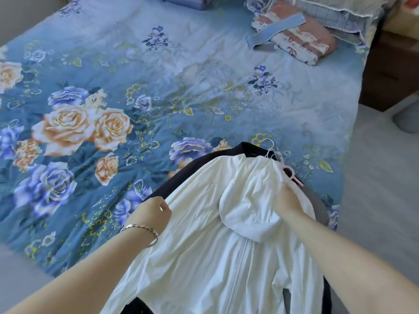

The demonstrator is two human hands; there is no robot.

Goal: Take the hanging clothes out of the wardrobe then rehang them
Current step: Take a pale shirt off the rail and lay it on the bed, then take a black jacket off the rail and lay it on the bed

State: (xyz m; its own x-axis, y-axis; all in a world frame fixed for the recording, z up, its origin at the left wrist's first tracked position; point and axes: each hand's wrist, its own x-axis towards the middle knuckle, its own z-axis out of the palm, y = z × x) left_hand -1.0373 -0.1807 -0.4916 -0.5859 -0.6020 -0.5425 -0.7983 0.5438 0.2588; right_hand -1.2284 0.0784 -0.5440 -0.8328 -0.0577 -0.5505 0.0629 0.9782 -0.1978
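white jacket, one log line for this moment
white jacket: on dark clothes on bed | left hand: pinches its edge | right hand: grips collar near pink hanger

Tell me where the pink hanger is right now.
Head view, right of centre: the pink hanger pokes out from the shoulder of the white jacket, just above the right hand, near the right edge of the floral bedspread.

Home bedroom: bed (204, 64) under floral bedspread (blue, roses), pillow (335, 12), wooden nightstand (390, 71).
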